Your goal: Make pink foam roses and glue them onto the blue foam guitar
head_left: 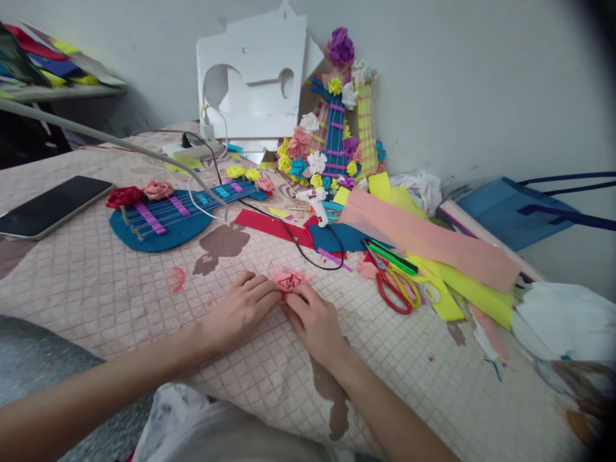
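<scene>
A small pink foam flower (290,280) lies on the quilted pink cover (96,282) in front of me. My left hand (240,308) rests on the cover with its fingertips pinched against the flower's left side. My right hand (315,321) presses its fingers on the flower's near right edge. Both hands are closed on the flower.
A blue foam guitar (168,215) with flowers lies to the left, a phone (51,205) beyond it. A white glue gun (315,204) with black cord, red scissors (392,289), green pens (392,256) and pink and yellow foam sheets (433,247) lie right. Decorated guitars (337,135) lean on the wall.
</scene>
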A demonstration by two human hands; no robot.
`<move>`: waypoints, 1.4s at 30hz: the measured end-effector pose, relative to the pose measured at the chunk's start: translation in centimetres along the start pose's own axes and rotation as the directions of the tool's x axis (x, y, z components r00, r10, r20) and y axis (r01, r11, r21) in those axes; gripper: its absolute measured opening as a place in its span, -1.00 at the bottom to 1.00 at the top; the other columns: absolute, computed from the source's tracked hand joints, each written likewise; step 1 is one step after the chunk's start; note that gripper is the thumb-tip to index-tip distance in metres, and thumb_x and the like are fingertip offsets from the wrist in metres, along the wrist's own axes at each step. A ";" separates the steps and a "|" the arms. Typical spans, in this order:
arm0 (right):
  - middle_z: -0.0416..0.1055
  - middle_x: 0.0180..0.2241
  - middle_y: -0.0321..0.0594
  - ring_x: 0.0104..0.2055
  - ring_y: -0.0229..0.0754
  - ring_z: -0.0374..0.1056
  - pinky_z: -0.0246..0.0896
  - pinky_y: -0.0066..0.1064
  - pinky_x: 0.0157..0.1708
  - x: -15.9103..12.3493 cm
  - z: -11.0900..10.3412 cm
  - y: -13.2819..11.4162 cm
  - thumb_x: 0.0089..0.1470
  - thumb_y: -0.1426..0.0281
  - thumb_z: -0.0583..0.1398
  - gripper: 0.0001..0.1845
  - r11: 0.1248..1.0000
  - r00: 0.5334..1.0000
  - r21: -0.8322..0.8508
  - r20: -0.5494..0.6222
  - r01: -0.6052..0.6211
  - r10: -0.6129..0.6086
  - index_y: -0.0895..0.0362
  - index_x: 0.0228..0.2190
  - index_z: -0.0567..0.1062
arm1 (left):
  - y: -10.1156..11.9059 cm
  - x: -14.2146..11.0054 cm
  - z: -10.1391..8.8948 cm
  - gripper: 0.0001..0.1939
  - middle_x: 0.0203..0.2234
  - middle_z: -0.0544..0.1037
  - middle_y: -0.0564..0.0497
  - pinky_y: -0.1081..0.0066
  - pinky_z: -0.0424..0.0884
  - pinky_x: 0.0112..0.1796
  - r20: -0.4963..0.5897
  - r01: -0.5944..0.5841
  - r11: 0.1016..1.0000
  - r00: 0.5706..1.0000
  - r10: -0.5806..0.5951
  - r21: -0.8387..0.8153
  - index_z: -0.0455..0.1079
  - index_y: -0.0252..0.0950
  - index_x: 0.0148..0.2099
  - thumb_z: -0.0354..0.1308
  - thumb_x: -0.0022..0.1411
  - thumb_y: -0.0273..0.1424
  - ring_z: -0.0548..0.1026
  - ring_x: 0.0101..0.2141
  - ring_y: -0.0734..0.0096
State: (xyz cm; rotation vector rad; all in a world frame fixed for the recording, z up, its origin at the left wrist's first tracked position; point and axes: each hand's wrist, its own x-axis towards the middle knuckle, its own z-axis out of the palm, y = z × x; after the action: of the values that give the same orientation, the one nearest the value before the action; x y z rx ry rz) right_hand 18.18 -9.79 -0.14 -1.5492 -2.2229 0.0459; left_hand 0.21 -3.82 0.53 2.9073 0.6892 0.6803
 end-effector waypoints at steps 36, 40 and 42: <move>0.35 -0.31 -0.18 -0.30 -0.17 0.32 0.24 -0.41 -0.40 -0.3 0.5 0.1 0.24 0.42 0.02 -0.82 0.999 0.996 -0.026 -0.091 0.019 -0.021 0.12 -0.37 0.39 | 0.1 -0.1 0.2 -0.75 -0.35 0.48 -0.05 0.23 0.17 -0.24 -0.078 -0.021 0.992 0.996 0.031 0.122 0.35 -0.35 -0.23 -0.15 0.38 -0.47 0.33 -0.29 0.27; 0.36 -0.29 -0.15 -0.28 -0.14 0.33 0.25 -0.38 -0.40 -0.2 0.4 0.0 0.24 0.44 0.00 -0.80 0.996 0.995 -0.068 -0.080 0.056 -0.061 0.12 -0.34 0.41 | 0.2 0.0 0.1 -0.81 -0.32 0.48 -0.03 0.25 0.18 -0.22 -0.101 -0.006 0.995 0.995 0.016 0.098 0.35 -0.33 -0.21 -0.08 0.36 -0.44 0.34 -0.26 0.27; 0.36 -0.28 -0.14 -0.28 -0.13 0.33 0.26 -0.37 -0.40 -0.2 0.4 0.0 0.24 0.43 0.00 -0.80 0.996 0.996 -0.069 -0.071 0.056 -0.061 0.13 -0.33 0.40 | 0.1 0.1 0.1 -0.80 -0.33 0.48 -0.04 0.25 0.17 -0.21 -0.093 -0.018 0.995 0.995 0.027 0.097 0.35 -0.33 -0.23 -0.09 0.37 -0.45 0.34 -0.26 0.28</move>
State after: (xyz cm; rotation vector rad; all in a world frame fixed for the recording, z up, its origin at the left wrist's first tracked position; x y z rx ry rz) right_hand 18.08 -9.89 -0.56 -1.4945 -2.2313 -0.1020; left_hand 0.35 -3.90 0.49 2.9907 0.7190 0.8134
